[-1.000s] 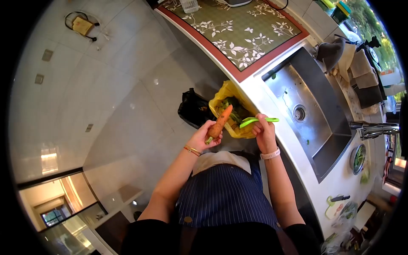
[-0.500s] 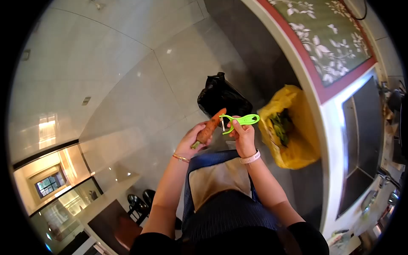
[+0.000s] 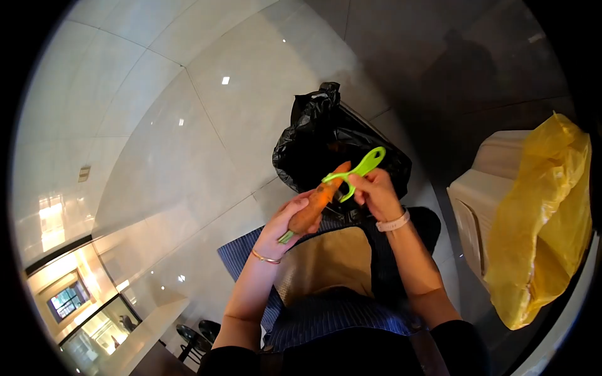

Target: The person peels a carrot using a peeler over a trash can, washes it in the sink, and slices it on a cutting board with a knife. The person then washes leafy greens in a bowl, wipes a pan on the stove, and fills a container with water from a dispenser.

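Observation:
My left hand (image 3: 283, 220) is closed around the thick end of a carrot (image 3: 307, 215), whose short green stem stub pokes out near my wrist. The carrot tilts up and to the right. A brighter orange strip shows along its upper part. In my right hand (image 3: 376, 193) is a bright green peeler (image 3: 369, 161), gripped at the neck, with its head across the carrot near the thin tip. Whether the blade touches the skin is hard to tell. Just beyond both hands stands a bin lined with a black plastic bag (image 3: 316, 119), open under the carrot's tip.
On the right, a yellow plastic bag (image 3: 536, 232) hangs over a pale plastic bin (image 3: 495, 163). Glossy tiles (image 3: 232, 125) cover the floor. Dark round stools (image 3: 193, 338) stand at the lower left beside a counter. A striped apron (image 3: 332, 319) covers my lap.
My view has swung right and closer over the black bag. The peeler has moved from beside the carrot's tip to across it, and a brighter orange strip now shows on the carrot.

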Demonstrator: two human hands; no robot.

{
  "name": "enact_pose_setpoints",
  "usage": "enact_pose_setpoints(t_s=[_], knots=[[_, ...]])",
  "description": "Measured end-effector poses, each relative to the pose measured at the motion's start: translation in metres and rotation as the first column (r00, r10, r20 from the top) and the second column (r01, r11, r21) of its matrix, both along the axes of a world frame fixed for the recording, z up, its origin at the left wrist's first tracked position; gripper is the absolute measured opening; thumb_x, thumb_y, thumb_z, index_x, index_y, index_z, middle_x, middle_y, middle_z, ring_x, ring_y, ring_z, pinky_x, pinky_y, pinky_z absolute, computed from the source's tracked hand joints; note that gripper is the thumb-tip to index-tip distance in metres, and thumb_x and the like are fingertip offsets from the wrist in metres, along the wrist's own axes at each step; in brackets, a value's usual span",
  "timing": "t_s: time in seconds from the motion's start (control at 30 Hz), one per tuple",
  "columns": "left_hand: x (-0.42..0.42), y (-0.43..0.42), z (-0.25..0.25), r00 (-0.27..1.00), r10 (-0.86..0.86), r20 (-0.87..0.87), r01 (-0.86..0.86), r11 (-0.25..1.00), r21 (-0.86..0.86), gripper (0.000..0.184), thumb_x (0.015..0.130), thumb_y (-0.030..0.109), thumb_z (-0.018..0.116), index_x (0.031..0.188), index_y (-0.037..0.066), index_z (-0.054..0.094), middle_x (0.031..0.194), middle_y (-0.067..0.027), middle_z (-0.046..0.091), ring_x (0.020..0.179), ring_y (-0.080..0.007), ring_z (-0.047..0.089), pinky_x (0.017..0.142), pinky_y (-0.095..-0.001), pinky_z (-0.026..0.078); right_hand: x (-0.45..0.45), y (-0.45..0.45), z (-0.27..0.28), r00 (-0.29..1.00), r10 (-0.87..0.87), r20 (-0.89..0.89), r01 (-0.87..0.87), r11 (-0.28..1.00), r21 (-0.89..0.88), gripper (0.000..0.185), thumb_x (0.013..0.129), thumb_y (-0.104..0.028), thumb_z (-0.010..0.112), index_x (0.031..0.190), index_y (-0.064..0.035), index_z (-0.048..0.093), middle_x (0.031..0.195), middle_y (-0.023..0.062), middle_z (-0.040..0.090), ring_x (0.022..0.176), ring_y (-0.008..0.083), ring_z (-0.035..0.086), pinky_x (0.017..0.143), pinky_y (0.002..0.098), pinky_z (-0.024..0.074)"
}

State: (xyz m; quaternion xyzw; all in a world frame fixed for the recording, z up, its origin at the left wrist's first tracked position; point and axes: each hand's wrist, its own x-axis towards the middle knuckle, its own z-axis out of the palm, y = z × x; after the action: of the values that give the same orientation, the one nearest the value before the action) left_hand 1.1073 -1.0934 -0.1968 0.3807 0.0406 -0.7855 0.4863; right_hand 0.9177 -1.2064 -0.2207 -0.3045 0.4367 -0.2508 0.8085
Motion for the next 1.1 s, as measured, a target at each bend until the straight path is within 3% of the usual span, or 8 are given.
enact_pose_setpoints(t_s=[0.13,0.2,0.33,0.6,0.8,0.87,0.97,1.1], knots=[[0.013,0.011,-0.004,0.987,-0.011,0.16,-0.003,0.996,0.09,0.039,0.09,0.027,0.049,0.12,0.003,0.046,0.082,-0.0122,0.056,0.067,-0.0171,0.052,0.059,-0.0266,0.043,-0.009,-0.021,-0.038,0.996,-0.036,-0.076,0.025,0.991,-0.133,0.016,0.081,-0.015,0.068,0.078,-0.0001,0.062,0.061,-0.0007,0.053,0.046,0.0065,0.046,0.041,0.0198,0.0335],[0.02,0.018,-0.005,0.994,-0.005,0.105,-0.001,0.999,0.054,0.039,0.09,0.028,0.048,0.119,0.002,0.046,0.081,-0.0122,0.056,0.067,-0.0171,0.051,0.059,-0.0263,0.042,-0.005,-0.023,-0.045,0.868,-0.156,-0.471,-0.136,0.838,-0.529,0.014,0.08,-0.012,0.069,0.077,0.0009,0.064,0.064,0.0008,0.057,0.048,0.0089,0.049,0.045,0.0224,0.0354],[0.023,0.017,0.003,0.995,0.085,0.058,-0.093,0.984,0.153,0.038,0.091,0.03,0.046,0.117,0.002,0.048,0.079,-0.0111,0.055,0.064,-0.0165,0.049,0.058,-0.0252,0.039,-0.005,-0.016,-0.02,0.746,-0.391,-0.539,-0.252,0.585,-0.771,0.013,0.076,-0.011,0.068,0.078,0.0011,0.064,0.066,0.0104,0.061,0.056,0.0159,0.056,0.053,0.0302,0.0418],[0.007,0.009,0.0,0.973,0.079,-0.216,-0.056,0.993,0.108,0.035,0.092,0.031,0.041,0.11,0.003,0.051,0.075,-0.0101,0.051,0.06,-0.0155,0.04,0.058,-0.0257,0.036,0.021,0.033,0.007,0.983,0.067,0.172,-0.056,0.996,-0.066,0.015,0.082,-0.011,0.066,0.087,0.001,0.059,0.063,-0.0002,0.051,0.047,0.0053,0.043,0.041,0.018,0.0322],[0.015,0.03,-0.006,0.956,0.117,-0.269,-0.104,0.993,0.063,0.035,0.092,0.03,0.043,0.113,0.003,0.05,0.078,-0.0113,0.052,0.062,-0.016,0.043,0.06,-0.0261,0.037,-0.003,-0.009,-0.031,0.982,-0.062,-0.177,0.008,0.958,-0.288,0.014,0.082,-0.015,0.067,0.081,-0.0019,0.062,0.061,-0.0019,0.051,0.048,0.0045,0.043,0.043,0.0192,0.0326],[0.013,0.032,-0.007,0.941,0.117,-0.318,-0.106,0.993,0.053,0.035,0.092,0.03,0.046,0.112,0.002,0.05,0.081,-0.0125,0.054,0.064,-0.0167,0.045,0.059,-0.0259,0.039,-0.01,-0.017,-0.046,0.826,-0.31,-0.47,-0.239,0.563,-0.791,0.014,0.082,-0.013,0.065,0.081,0.0006,0.064,0.064,0.0002,0.058,0.053,0.0098,0.052,0.049,0.0237,0.0402],[0.006,0.028,-0.004,0.91,0.178,-0.375,-0.155,0.984,0.091,0.035,0.092,0.03,0.044,0.113,0.002,0.05,0.08,-0.0127,0.055,0.063,-0.0158,0.045,0.059,-0.0251,0.038,-0.017,-0.022,-0.024,0.723,-0.476,-0.501,-0.352,0.37,-0.86,0.014,0.081,-0.012,0.066,0.08,0.0015,0.064,0.067,0.0012,0.061,0.059,0.0118,0.056,0.055,0.0266,0.0436],[-0.003,0.023,-0.01,0.834,0.251,-0.492,-0.213,0.968,0.132,0.037,0.092,0.031,0.04,0.114,0.003,0.049,0.077,-0.0115,0.053,0.06,-0.0143,0.044,0.059,-0.0251,0.037,-0.007,0.008,0.012,0.983,-0.028,-0.18,-0.044,0.921,-0.387,0.013,0.081,-0.012,0.067,0.082,0.0,0.063,0.065,-0.0003,0.058,0.053,0.0062,0.051,0.048,0.021,0.0379]])
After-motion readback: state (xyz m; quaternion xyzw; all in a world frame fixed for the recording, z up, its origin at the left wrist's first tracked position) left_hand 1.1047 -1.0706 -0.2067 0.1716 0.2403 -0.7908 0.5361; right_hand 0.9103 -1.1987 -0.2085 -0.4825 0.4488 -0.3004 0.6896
